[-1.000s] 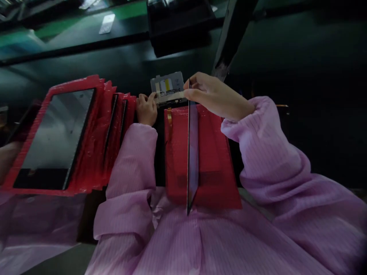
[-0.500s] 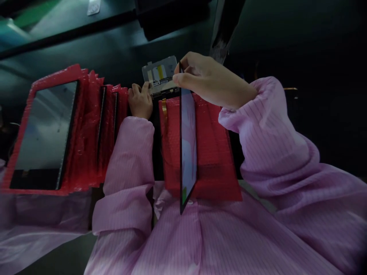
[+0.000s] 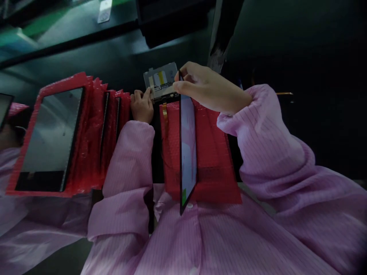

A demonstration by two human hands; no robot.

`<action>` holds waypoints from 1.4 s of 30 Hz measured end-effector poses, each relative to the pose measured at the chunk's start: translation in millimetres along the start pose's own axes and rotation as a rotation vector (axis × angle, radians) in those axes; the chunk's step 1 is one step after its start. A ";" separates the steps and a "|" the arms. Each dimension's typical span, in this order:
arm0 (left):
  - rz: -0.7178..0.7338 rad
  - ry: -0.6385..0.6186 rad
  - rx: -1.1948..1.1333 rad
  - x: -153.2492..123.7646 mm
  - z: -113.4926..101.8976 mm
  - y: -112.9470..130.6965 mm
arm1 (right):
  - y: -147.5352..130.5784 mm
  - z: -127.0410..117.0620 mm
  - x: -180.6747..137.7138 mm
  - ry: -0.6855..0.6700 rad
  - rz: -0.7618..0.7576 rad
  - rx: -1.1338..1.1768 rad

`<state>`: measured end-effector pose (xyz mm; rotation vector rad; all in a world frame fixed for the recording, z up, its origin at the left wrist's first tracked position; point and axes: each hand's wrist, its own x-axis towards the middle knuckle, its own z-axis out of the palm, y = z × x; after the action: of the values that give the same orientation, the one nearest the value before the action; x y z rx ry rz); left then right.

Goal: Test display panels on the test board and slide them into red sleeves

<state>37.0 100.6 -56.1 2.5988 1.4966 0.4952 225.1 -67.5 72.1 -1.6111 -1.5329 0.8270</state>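
Note:
Upright on its edge, an LCD screen [image 3: 188,141] is pinched at its top by my right hand [image 3: 210,87], between thumb and fingers. Its lit face is seen at a steep angle and shows pale colours with a green patch low down. My left hand [image 3: 142,107] rests at the left edge of a grey circuit board unit [image 3: 162,78] with yellow tape, its index fingertip touching the edge and its fingers apart. A gold flex cable [image 3: 164,114] lies below this unit. Beneath the screen is a red bubble-wrap sheet [image 3: 213,160].
A leaning stack of red bubble-wrap sleeves [image 3: 93,133] with dark screens between stands at my left, a screen [image 3: 51,137] on its front. A co-worker's sleeve [image 3: 43,225] and hand are at far left. A black bin [image 3: 174,19] hangs over the back.
The whole view has shifted slightly downward. Both hands keep their places against the screen and the board unit. More of the co-worker's side shows at far left.

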 end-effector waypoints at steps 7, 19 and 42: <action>-0.135 0.074 -0.540 -41.7 -29.8 -6.4 | -12.8 -17.8 -19.0 0.099 0.200 0.002; 0.092 -0.326 -0.400 -204.3 -55.8 32.2 | 21.1 -56.6 -58.3 0.188 0.393 0.017; 0.172 -0.179 -0.222 -191.5 -30.2 42.9 | 68.7 19.9 -63.7 0.488 0.214 -0.413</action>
<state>-26.3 -87.5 -60.7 2.5307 1.1036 0.4060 238.5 -129.4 0.2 -2.1133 -1.2381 0.1878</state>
